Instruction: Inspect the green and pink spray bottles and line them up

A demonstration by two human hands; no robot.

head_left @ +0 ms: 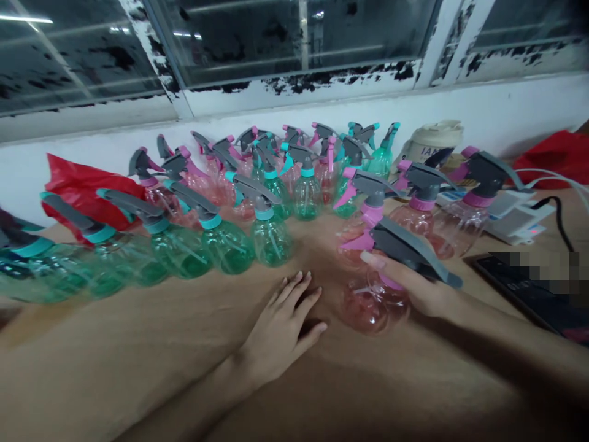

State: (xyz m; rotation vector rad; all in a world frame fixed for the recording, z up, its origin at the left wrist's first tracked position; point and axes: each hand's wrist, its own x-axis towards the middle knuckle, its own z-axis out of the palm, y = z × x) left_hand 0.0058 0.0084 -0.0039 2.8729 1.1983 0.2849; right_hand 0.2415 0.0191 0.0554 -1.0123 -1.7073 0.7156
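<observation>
My right hand (414, 285) grips a pink spray bottle (368, 310) by its neck, below the grey trigger head. The bottle's clear pink body is blurred and tilted. Flat on the table lies my left hand (280, 331), its fingers stretched out, with nothing in it. Just beyond its fingertips stands a green spray bottle (271, 242) with a teal collar, at the right end of a row of similar green bottles (227, 248). More pink spray bottles (416, 215) stand behind my right hand.
Several pink and green bottles (306, 193) crowd against the white wall. A red plastic bag (87, 190) sits at left. On the right are a phone (510, 294), a white device (518, 215) with cables, a lidded cup (430, 141) and another red bag (556, 159).
</observation>
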